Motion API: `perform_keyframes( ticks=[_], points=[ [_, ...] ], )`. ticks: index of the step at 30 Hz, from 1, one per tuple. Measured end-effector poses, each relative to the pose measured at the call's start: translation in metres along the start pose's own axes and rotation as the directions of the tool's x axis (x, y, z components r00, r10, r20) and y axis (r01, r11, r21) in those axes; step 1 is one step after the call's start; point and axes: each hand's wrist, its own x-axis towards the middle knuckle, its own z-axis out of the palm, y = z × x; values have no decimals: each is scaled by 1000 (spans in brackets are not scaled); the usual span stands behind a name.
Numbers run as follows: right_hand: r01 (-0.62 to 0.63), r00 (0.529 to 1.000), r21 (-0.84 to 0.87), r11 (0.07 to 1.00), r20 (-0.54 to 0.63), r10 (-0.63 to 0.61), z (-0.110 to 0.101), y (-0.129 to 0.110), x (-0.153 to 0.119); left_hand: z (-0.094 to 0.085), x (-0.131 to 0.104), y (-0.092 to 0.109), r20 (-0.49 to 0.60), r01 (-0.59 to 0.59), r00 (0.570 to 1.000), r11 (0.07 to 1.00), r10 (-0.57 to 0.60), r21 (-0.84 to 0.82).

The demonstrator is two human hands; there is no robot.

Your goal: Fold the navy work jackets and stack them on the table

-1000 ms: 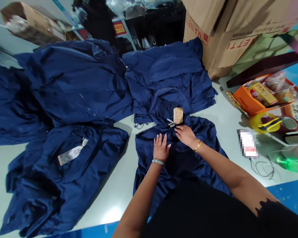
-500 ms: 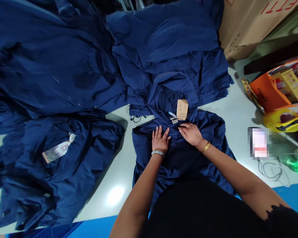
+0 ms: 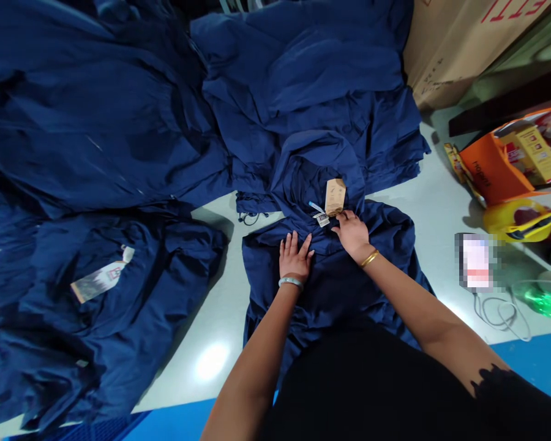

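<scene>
A navy blue jacket [image 3: 324, 285] lies spread on the table in front of me, its hood [image 3: 319, 142] laid out away from me. My left hand [image 3: 295, 257] rests flat on the chest below the collar, fingers spread. At the collar, my right hand [image 3: 352, 236] touches the lower edge of a tan hang tag [image 3: 335, 196] with its fingertips, and the thumb sits apart from the fingers. Beside that tag are a white neck label [image 3: 322, 219] and a small blue-and-white strip [image 3: 315, 206]. The jacket's lower part is hidden under my forearms and body.
Another navy jacket [image 3: 165, 269] with a white hang tag [image 3: 98, 280] lies to the left. Piles of navy garments [image 3: 321, 67] cover the back. At right are a cardboard box [image 3: 459, 49], an orange box [image 3: 496, 165], a yellow tape roll [image 3: 500, 219], a phone [image 3: 476, 260] and a cable [image 3: 498, 318].
My right hand has moved slightly up from the collar fabric to the lower edge of the tan hang tag. The left hand stays flat on the jacket. The view has shifted a little.
</scene>
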Motion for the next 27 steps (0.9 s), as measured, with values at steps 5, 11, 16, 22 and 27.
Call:
perform_keyframes(
  ticks=[5,11,16,22,27],
  points=[
    [-7,999,-27,1000,-31,6,4,1,4,1,0,0,-15,-4,1000,1000,4,-8],
    [27,996,51,998,-88,-22,-1,5,-2,-1,-1,2,-19,-3,1000,1000,3,-24],
    [363,931,63,930,-56,-360,-20,13,-18,0,0,2,-29,-7,1000,999,6,-35],
    [465,885,100,880,-62,-461,-21,10,0,1,0,0,-36,-3,999,1000,2,-27],
    [381,923,80,921,23,-383,-22,-12,24,4,1,2,-38,24,999,1000,-24,-14]
  ],
)
